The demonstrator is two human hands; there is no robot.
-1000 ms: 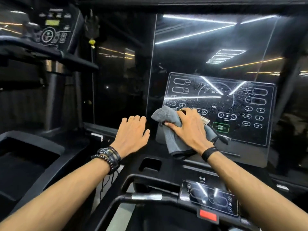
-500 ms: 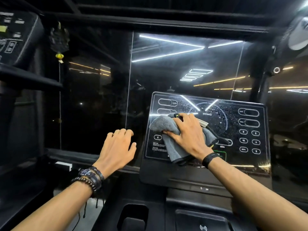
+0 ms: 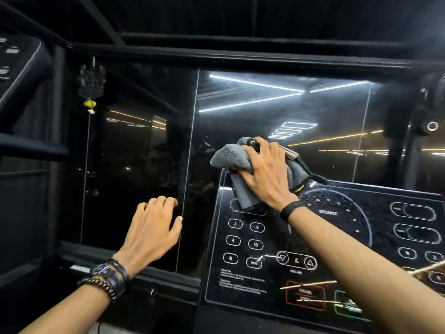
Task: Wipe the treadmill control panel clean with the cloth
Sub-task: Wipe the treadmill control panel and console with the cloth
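Cloth [image 3: 237, 165] now at control panel [image 3: 277, 280] top; dark glass [image 3: 144, 165] beyond

The soft gray cloth [image 3: 240, 169] is bunched up at the top left corner of the panel [image 3: 277, 280], which is black and shiny, tilted back, with white buttons, numbers and tiny wet specks on it.
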